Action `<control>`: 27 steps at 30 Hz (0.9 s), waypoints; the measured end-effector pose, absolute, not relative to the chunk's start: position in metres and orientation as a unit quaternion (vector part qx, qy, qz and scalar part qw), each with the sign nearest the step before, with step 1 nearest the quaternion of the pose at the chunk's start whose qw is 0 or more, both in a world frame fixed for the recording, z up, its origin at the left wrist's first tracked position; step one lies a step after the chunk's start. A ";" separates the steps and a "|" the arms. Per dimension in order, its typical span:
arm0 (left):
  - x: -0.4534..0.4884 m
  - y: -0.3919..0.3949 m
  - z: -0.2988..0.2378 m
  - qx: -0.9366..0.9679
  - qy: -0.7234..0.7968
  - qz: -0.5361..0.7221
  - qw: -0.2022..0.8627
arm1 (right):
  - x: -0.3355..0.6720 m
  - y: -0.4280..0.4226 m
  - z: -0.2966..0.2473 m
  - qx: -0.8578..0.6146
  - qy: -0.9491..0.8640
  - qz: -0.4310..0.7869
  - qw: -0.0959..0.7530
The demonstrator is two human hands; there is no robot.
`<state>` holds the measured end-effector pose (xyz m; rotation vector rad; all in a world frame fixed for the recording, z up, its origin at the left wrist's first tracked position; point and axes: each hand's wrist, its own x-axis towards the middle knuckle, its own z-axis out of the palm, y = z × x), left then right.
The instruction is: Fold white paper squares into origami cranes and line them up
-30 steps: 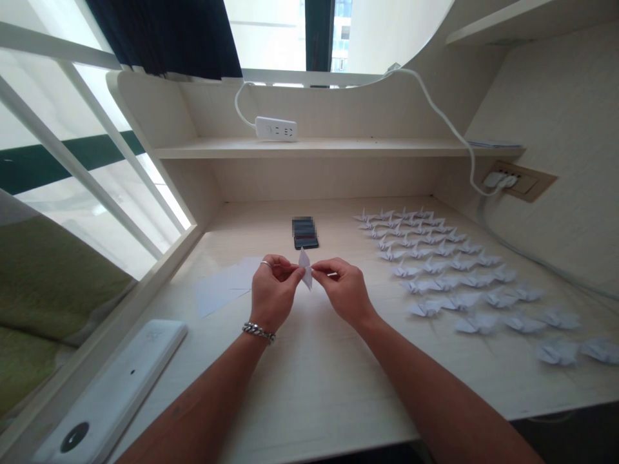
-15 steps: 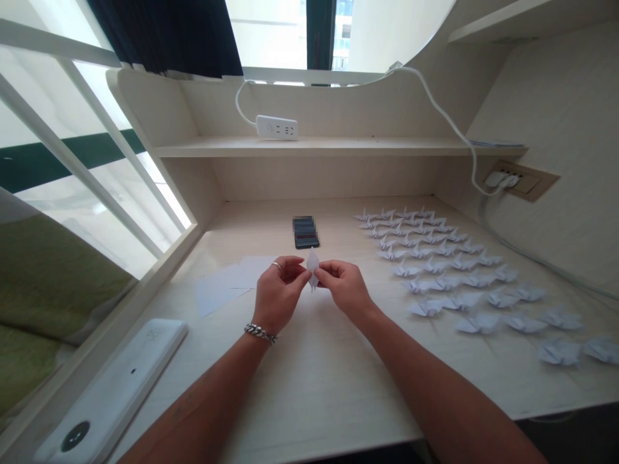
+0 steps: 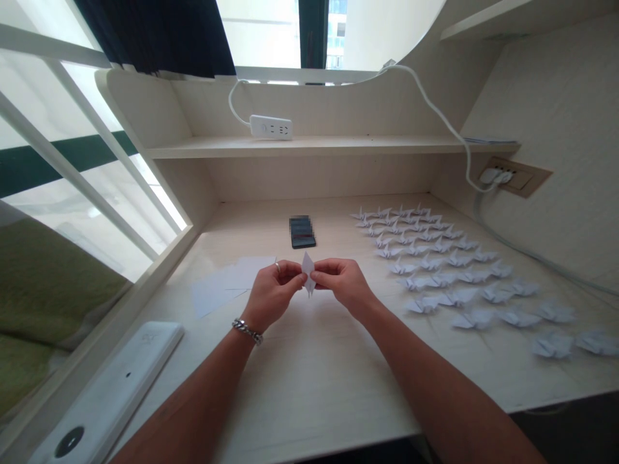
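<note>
A small white folded paper [image 3: 308, 265], diamond-shaped with a pointed top, is held upright between my two hands above the desk. My left hand [image 3: 274, 288], with a ring and a chain bracelet, pinches its left side between thumb and fingers. On the right side, my right hand [image 3: 344, 281] pinches it the same way. White paper sheets [image 3: 220, 288] lie flat on the desk just left of my left hand. Rows of folded paper cranes [image 3: 438, 258] cover the right part of the desk.
Beyond my hands lies a dark phone [image 3: 302, 232]. A long white device [image 3: 111, 393] rests at the desk's left edge. On the shelf [image 3: 333, 147] sits a white power strip [image 3: 271, 127]. A white cable [image 3: 438, 122] hangs down to the wall socket [image 3: 515, 177].
My fingers have shifted along the folded paper, and both hands pinch it more evenly from its sides. The view has moved slightly; the cranes, phone and sheets stay in place.
</note>
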<state>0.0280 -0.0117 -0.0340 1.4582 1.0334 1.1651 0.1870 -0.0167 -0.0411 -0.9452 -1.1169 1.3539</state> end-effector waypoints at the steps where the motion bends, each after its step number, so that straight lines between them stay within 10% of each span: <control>1: 0.028 -0.013 -0.032 0.591 0.423 0.477 0.495 | 0.188 -0.017 -0.039 -0.392 -0.463 0.583 0.541; 15: 0.028 -0.015 -0.029 0.578 0.410 0.502 0.496 | 0.189 -0.019 -0.036 -0.362 -0.430 0.633 0.532; 27: 0.027 -0.013 -0.030 0.567 0.426 0.468 0.528 | 0.188 -0.016 -0.048 -0.419 -0.562 0.432 0.568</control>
